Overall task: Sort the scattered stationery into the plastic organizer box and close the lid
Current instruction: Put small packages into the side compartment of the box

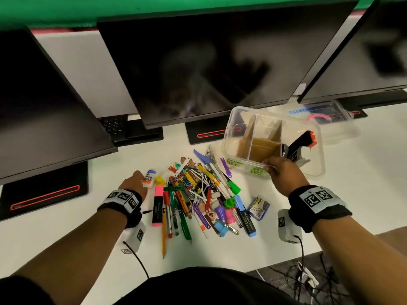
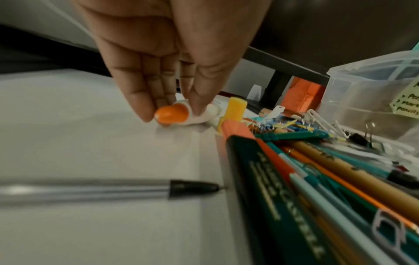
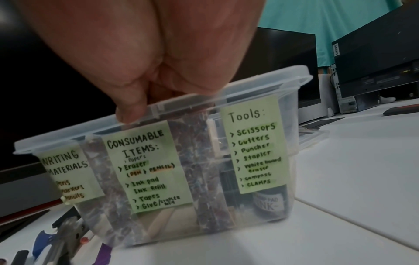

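The right hand covers part of the box rim. Left of it, the "Writing Materials" label is blurred, and the lid beyond is smeared.

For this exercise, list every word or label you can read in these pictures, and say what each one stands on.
"WRITING MATERIALS": left note on the organizer box.
"CONSUMABLE ITEMS: Eraser, Tapes, Glue": middle note.
"Tools: Scissors, Cutters, Puncher, Stapler": right note.
"FABER-CASTELL": pink highlighter.
"Lenovo": monitor.
Glue bottle label: too blurred to read.
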Demonstrator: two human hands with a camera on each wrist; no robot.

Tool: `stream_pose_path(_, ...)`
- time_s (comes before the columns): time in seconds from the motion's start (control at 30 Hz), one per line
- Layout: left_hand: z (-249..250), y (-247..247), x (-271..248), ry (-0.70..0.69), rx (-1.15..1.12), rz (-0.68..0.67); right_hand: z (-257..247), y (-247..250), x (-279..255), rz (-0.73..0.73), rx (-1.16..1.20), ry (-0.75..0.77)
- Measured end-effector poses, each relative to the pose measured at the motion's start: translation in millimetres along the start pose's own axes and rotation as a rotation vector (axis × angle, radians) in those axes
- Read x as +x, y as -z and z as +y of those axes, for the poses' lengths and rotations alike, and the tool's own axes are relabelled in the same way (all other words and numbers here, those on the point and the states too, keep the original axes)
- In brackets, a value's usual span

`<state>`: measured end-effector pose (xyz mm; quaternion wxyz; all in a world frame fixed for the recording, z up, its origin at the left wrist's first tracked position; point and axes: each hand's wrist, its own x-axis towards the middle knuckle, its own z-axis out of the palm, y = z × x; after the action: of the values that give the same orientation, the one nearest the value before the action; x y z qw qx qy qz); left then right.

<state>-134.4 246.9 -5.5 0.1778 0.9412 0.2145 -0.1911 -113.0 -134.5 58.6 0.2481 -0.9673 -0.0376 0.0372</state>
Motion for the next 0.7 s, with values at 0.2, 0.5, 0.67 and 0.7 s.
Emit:
stream_pose_path(0.2,25,27,-3,-0.054,0.018,0.114,-3,3,-2,0.009,-0.008,0.016)
stream_pose_path(0.5,131,89,-57,-0.507,-0.012,0.252,-5,19,6,-0.169,0.002,0.01)
stream_pose_path(0.67,188,87,-80,-0.772,-0.108,0.041,-6,32,6,-0.28,0.104,-0.01)
stream_pose_path(0.7,197,83,-82,-0.798,-0.123,0.0,-6,34,7,-0.282,0.164,-0.013)
